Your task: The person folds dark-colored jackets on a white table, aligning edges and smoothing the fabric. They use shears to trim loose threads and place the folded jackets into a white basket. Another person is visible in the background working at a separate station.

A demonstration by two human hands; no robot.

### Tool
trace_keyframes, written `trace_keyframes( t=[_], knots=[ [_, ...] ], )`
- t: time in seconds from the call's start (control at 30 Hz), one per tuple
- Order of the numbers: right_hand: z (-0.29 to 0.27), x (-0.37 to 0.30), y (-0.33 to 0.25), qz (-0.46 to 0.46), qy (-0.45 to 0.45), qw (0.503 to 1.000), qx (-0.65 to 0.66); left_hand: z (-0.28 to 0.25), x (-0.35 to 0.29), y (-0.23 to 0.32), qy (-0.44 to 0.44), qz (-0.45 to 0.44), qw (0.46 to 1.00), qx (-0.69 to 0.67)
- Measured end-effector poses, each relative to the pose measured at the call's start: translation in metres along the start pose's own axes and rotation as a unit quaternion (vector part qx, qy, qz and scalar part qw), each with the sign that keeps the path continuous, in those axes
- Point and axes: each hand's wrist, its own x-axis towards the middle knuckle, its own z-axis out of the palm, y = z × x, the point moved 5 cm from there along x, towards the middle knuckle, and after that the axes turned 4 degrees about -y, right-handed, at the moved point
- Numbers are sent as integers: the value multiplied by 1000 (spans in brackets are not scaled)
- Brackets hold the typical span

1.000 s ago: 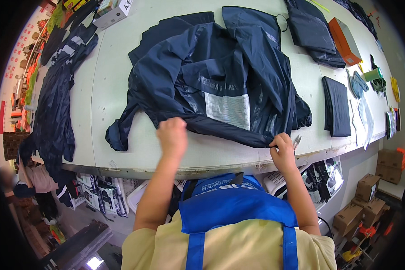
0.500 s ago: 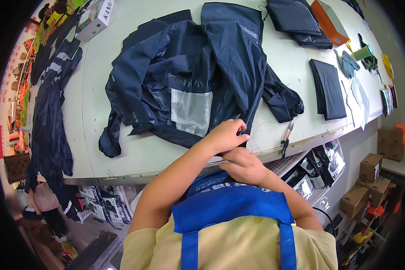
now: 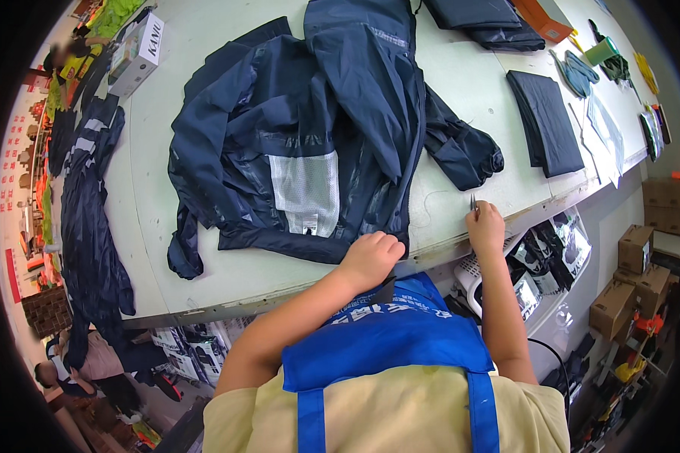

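Note:
A dark navy jacket (image 3: 227,158) lies spread on the pale table, with a white mesh panel (image 3: 306,189) showing on its inner side. My left hand (image 3: 373,257) is closed on the jacket's lower hem near its right corner, at the table's front edge. To the right, my right hand (image 3: 486,226) is closed around a small pair of thread snips (image 3: 474,201). Only their pointed metal tips stick out past the fingers; the handle is hidden in the hand. One jacket sleeve (image 3: 472,160) lies just beyond the snips.
On the table (image 3: 155,249) at right are a folded dark garment (image 3: 545,124), clear plastic sheets (image 3: 604,132) and a green tape roll (image 3: 601,51). An orange box (image 3: 545,19) stands farther back. Dark garments (image 3: 91,204) hang over the left edge near a white box (image 3: 137,54).
My right hand has left the hem beside my left hand, moved right and picked up the snips from the table. The left hand stays on the hem. The whole view has shifted slightly.

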Motion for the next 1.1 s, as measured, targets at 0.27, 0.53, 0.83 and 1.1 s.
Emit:
trace_keyframes(
  t=[0.27,0.53,0.83,1.1],
  knots=[
    [-2,-58,-78,69,-207,800,559,-42,-15,16,80,58,995,-25],
    [-1,-59,-107,82,-170,757,626,-27,-10,5,26,-35,986,-161],
    [-36,-63,-140,-68,-247,839,481,-1,18,-27,43,-183,967,-172],
    [-44,-42,-120,-94,-143,885,434,12,14,-45,41,-299,902,-308]
  ],
)
